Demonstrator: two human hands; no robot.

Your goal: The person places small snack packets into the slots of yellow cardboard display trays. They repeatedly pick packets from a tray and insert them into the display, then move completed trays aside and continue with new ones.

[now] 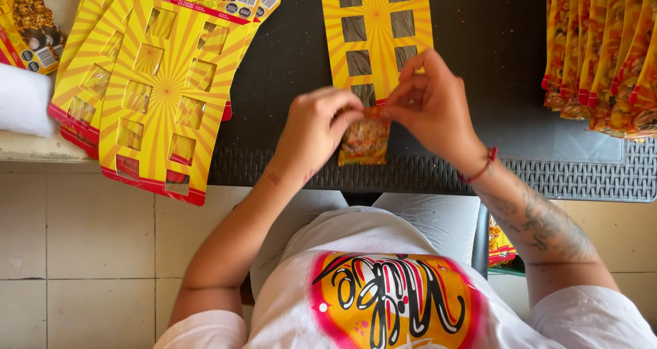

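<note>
A small clear snack packet (pixel 365 141) with an orange top hangs over the near edge of the dark table. My left hand (pixel 316 126) and my right hand (pixel 428 102) both pinch its top edge, fingertips almost touching. Just behind the packet lies a yellow display card (pixel 376 14) with a sunburst print and rectangular cut-out windows, its lower end hidden by my fingers. The packet's top sits against the card's bottom window.
A fanned stack of the same yellow cards (pixel 164 89) lies at the left. A row of filled orange-and-yellow snack packets (pixel 602 55) lies at the right. The black ribbed table edge (pixel 582 178) runs across. A white cloth (pixel 24 99) sits far left.
</note>
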